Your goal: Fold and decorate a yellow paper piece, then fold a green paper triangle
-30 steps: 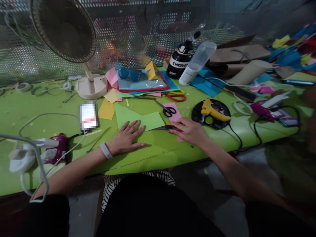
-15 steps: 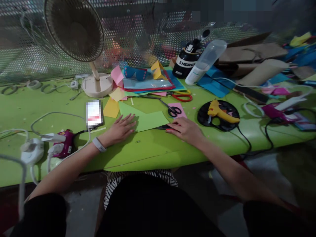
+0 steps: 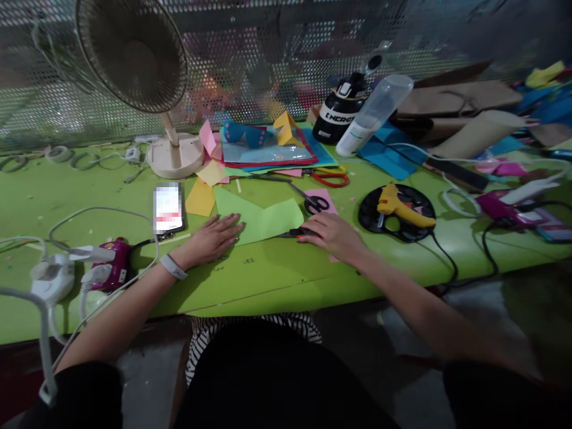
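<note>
A light green sheet of paper (image 3: 268, 221) lies on the green table, its right side slightly lifted and curved. My left hand (image 3: 213, 238) lies flat with fingers spread over the paper's left part. At the paper's lower right edge, my right hand (image 3: 330, 237) is closed around a slim black-and-orange tool (image 3: 295, 233); its dark tip points left and its kind is unclear, as my fingers cover most of it. Just beyond that hand, black-handled scissors (image 3: 316, 204) rest on a piece of pink paper (image 3: 328, 199).
Right of my right hand, a yellow glue gun (image 3: 397, 205) sits on a round black tray (image 3: 369, 223). Behind are red-handled scissors (image 3: 330, 177), blue paper glasses (image 3: 245, 134) and a black bottle (image 3: 337, 116). A fan (image 3: 174, 156), phone (image 3: 168, 208) and power adapters (image 3: 111, 262) stand left.
My left hand has slid slightly toward me. The right side of the green paper has shifted, so more of the black-and-orange tool shows; my right hand still grips it.
</note>
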`<state>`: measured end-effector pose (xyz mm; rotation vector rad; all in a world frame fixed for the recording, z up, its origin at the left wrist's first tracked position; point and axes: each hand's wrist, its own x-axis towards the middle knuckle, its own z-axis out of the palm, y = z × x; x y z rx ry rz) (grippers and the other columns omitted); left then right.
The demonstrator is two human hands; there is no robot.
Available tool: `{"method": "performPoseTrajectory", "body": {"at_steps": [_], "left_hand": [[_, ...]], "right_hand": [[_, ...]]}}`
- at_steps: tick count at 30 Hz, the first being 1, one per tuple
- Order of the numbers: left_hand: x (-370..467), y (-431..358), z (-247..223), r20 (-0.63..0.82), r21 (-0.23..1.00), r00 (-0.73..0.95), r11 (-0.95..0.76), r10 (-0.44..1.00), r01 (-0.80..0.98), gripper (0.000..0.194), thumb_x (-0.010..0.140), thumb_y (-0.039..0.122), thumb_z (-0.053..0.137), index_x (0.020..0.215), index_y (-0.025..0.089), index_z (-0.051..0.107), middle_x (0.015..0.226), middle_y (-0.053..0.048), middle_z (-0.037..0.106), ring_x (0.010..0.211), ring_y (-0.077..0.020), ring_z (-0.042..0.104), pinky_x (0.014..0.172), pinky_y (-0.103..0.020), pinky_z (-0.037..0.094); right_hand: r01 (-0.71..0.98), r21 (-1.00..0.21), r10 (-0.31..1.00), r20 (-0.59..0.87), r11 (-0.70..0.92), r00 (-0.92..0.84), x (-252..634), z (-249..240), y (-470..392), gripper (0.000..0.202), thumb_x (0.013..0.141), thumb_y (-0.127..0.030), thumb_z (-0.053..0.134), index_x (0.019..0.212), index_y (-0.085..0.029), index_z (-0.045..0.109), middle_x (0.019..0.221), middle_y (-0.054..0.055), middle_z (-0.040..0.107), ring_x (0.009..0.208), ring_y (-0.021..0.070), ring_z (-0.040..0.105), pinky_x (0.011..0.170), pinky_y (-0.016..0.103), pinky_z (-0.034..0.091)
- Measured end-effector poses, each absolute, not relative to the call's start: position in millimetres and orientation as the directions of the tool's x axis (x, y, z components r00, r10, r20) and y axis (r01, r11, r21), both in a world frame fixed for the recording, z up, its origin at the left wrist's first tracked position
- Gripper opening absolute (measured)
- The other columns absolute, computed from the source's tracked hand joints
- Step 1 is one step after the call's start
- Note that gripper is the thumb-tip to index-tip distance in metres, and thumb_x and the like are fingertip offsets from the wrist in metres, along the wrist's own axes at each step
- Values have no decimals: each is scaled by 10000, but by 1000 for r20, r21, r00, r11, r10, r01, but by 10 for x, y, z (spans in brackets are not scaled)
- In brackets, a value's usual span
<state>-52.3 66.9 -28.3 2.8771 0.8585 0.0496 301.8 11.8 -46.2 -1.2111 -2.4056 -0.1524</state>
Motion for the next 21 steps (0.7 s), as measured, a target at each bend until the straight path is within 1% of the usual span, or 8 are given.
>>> {"method": "performPoseTrajectory", "body": {"at_steps": [6, 11, 16, 21], "left_hand": [[-517, 666, -267, -14, 140, 835, -826, 550, 546, 511, 1036, 405, 204, 1497, 218, 321, 1582, -79, 261, 1468, -198, 222, 1200, -433, 155], [-520, 665, -296, -10, 121, 839, -832, 544, 541, 510, 1038, 401, 215, 1490, 197, 336, 1583, -85, 260, 1469, -197, 221, 1202, -411, 148], [-525, 661, -321, 4, 112, 838, -833, 546, 542, 505, 1038, 388, 227, 1491, 191, 333, 1577, -95, 275, 1465, -202, 232, 1203, -414, 151], [-526, 651, -316, -2, 115, 839, -834, 544, 540, 504, 1040, 391, 215, 1494, 201, 324, 1583, -79, 264, 1469, -192, 220, 1204, -406, 143]], "right_hand": [[750, -125, 714, 439, 649, -545, 3039, -470, 96, 288, 931, -401, 543, 999, -182, 717, 888, 99, 689, 828, 222, 629, 727, 384, 539], [755, -116, 714, 444, 645, -541, 3032, -447, 43, 317, 954, -402, 491, 1021, -181, 707, 902, 98, 685, 834, 220, 628, 718, 378, 536], [750, -106, 700, 462, 653, -544, 2919, -488, 73, 276, 911, -394, 576, 1001, -173, 715, 867, 94, 677, 810, 225, 615, 718, 374, 533], [728, -121, 682, 476, 675, -554, 2893, -478, 72, 270, 908, -375, 584, 1009, -165, 721, 867, 101, 681, 813, 230, 622, 716, 367, 526]]}}
